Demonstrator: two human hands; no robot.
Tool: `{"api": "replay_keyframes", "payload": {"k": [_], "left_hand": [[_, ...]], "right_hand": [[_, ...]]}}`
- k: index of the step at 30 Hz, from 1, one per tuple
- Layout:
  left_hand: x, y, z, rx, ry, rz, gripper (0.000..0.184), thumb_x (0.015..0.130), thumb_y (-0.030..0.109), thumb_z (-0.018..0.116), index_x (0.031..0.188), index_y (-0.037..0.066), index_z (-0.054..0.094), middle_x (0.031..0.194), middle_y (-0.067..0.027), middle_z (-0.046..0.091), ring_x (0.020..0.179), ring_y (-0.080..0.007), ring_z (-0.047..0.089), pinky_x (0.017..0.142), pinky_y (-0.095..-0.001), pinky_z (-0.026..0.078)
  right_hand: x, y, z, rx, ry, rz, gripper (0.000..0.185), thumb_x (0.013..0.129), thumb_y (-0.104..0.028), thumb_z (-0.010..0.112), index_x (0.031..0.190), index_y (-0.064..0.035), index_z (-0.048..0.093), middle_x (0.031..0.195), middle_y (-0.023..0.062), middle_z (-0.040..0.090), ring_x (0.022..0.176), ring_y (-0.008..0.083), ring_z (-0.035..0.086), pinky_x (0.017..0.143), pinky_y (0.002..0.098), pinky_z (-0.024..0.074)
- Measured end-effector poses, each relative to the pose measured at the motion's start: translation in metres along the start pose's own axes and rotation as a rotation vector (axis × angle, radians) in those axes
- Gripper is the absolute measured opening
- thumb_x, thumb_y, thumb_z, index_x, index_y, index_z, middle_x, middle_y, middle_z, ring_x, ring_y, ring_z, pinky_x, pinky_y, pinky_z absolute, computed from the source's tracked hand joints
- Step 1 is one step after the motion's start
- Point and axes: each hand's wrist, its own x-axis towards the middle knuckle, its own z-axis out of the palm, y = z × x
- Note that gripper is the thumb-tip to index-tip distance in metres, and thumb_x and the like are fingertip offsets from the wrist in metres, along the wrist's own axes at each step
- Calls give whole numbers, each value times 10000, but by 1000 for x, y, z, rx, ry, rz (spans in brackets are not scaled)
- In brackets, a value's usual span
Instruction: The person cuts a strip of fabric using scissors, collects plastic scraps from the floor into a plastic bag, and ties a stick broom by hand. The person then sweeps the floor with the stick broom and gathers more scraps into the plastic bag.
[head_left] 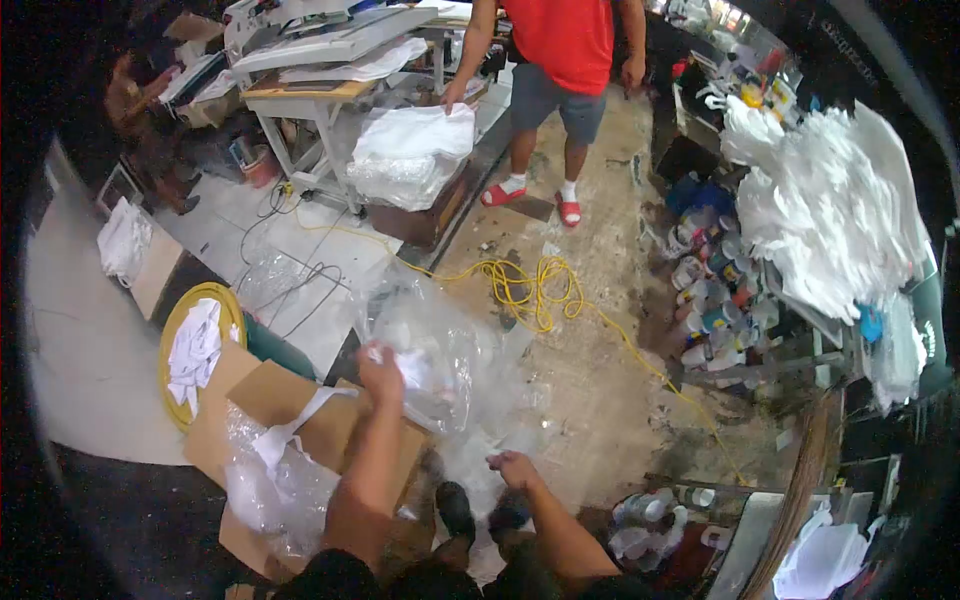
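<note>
A large clear plastic bag [440,370] hangs in front of my legs, with something white showing inside it. My left hand [380,378] is closed on the bag's upper left part, beside the open cardboard box. Lower and to the right, my right hand [512,468] is closed with its fingers pinched at the bag's filmy edge. The bag is blurred, so its folds are hard to follow. Inside the cardboard box [262,385] lies more clear plastic wrapping [280,490] with a white strip of cloth across it.
A yellow-rimmed bin [172,350] holds white cloth scraps. A yellow cord [535,290] lies coiled on the floor. Ahead, a person in a red shirt [565,50] touches a wrapped white stack [412,150]. Several paint tubs [715,265] and a white cloth pile [830,200] line the right side.
</note>
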Motion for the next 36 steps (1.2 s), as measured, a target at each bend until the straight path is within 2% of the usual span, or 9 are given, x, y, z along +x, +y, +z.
{"api": "replay_keyframes", "payload": {"k": [8, 15, 16, 20, 22, 23, 24, 32, 36], "left_hand": [[-334, -46, -37, 90, -788, -204, 228, 827, 211, 586, 993, 57, 612, 1067, -192, 561, 981, -338, 532, 856, -382, 406], [-418, 116, -77, 332, -953, 1130, 276, 829, 278, 559, 1024, 89, 607, 1106, -168, 545, 1002, -346, 524, 824, -392, 437], [-429, 74, -57, 44, -1329, 660, 307, 818, 291, 576, 1041, 81, 592, 1086, -160, 547, 1008, -337, 519, 852, -394, 428], [-428, 150, -77, 130, -1236, 846, 305, 759, 215, 638, 1007, 47, 580, 960, -140, 594, 873, -322, 576, 748, -408, 476], [-409, 157, -88, 171, -1181, 1084, 324, 727, 192, 640, 1003, 38, 569, 924, -152, 598, 837, -334, 579, 721, -412, 478], [-410, 218, -106, 486, -1364, 568, 378, 689, 165, 637, 1027, 23, 544, 938, -180, 590, 866, -358, 569, 748, -416, 465], [-396, 194, -105, 421, -1229, 665, 377, 689, 159, 628, 1029, 19, 546, 942, -194, 588, 882, -363, 567, 771, -417, 457], [-204, -10, -242, 1370, -1258, 325, 471, 689, 250, 628, 1115, 60, 556, 1083, -214, 576, 993, -353, 564, 837, -415, 455], [-225, -57, -309, 1278, -1119, 192, 526, 672, 321, 647, 1119, 54, 568, 1108, -212, 569, 1022, -341, 559, 849, -400, 463]], "right_hand": [[-143, -31, 25, 1523, 150, 354, 484, 899, -446, 408, 1098, -27, 545, 1022, 129, 611, 952, 237, 580, 870, 373, 442], [-291, -15, -49, 1895, 374, 205, 501, 910, -492, 329, 1025, -64, 563, 914, 110, 618, 867, 252, 597, 816, 391, 485], [-298, 8, -46, 1853, 266, 84, 545, 909, -517, 313, 1099, -58, 536, 990, 102, 606, 912, 229, 591, 817, 382, 491], [-378, -56, -92, 1777, 118, -94, 600, 908, -531, 315, 1223, -42, 463, 1103, 111, 571, 996, 238, 561, 868, 360, 462], [-389, -48, -92, 1067, 336, -62, 637, 885, -516, 409, 1301, -34, 395, 1157, 154, 551, 1050, 266, 537, 900, 370, 430], [-407, -50, -87, 728, 563, -42, 647, 860, -489, 476, 1326, -52, 370, 1173, 163, 544, 1072, 269, 524, 903, 378, 422], [-422, -47, -98, 338, 744, -14, 676, 835, -461, 542, 1350, -70, 346, 1189, 173, 536, 1094, 272, 511, 907, 385, 413], [-664, 66, -202, 389, 1616, 449, 383, 791, -218, 608, 1108, -7, 573, 958, 146, 587, 850, 178, 571, 747, 278, 467], [-683, 166, -169, -286, 947, 953, 376, 840, -243, 489, 1151, -42, 556, 1001, 235, 606, 896, 382, 592, 793, 425, 464]]}}
